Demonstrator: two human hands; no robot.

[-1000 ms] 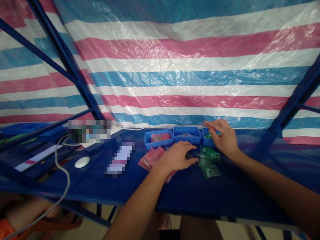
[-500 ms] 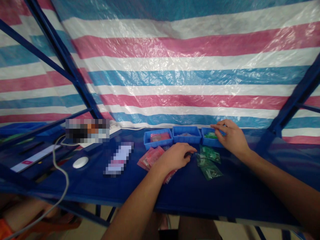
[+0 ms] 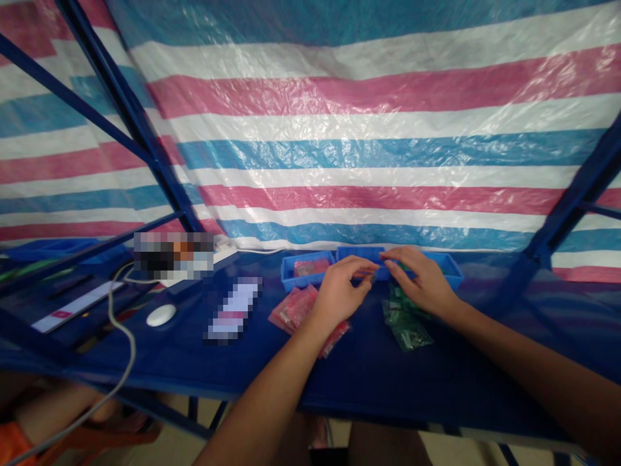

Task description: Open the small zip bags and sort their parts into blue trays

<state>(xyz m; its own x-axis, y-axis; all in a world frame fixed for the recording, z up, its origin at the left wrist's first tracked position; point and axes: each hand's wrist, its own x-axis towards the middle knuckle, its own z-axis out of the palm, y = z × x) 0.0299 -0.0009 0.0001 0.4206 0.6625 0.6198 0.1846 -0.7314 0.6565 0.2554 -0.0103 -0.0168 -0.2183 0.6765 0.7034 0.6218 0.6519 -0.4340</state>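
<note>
My left hand (image 3: 343, 286) is above the table in front of the bins, its fingers curled toward the thumb in a loose pinch. Whatever lies between those fingertips is too small to make out. Close by on the right, my right hand (image 3: 421, 279) has thumb and fingertips drawn together, and what they grip cannot be made out. Under my left wrist lie red plastic bags (image 3: 297, 307). Green plastic bags (image 3: 410, 331) are below my right hand, partly covered by it. Behind the hands stand a left blue bin (image 3: 297, 283) containing red bags, a middle blue bin (image 3: 359, 250) and a right blue bin (image 3: 451, 272).
A blurred-out flat object (image 3: 234, 309) and a white round object (image 3: 161, 315) lie to the left on the blue table (image 3: 369, 382). A pale cable (image 3: 127, 349) hangs over the front edge. Blue frame posts and a striped sheet (image 3: 369, 149) enclose the back. Someone's arm (image 3: 58, 404) shows lower left.
My right hand has come left and away from over the right bin, toward my left hand. My left hand has risen slightly, and the fingertips of both hands are now near each other.
</note>
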